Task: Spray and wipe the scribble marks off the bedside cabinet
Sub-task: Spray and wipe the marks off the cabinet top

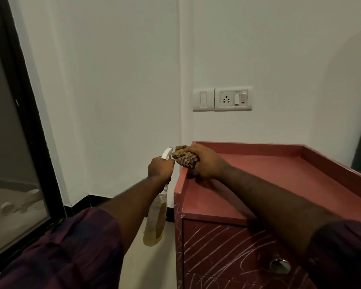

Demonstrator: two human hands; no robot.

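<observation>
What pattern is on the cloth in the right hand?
The cloth is brown-and-tan checked; head view.

Place: I'm looking into a bedroom corner.
Signs: red bedside cabinet (258,180), wall socket panel (232,100), dark-framed glass door (8,163).

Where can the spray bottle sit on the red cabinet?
The cabinet top is bare in the middle and right, up to its back and right rims. Its left edge is crowded: the right hand grips the cloth there, the left hand holds the spray bottle beside.
</observation>
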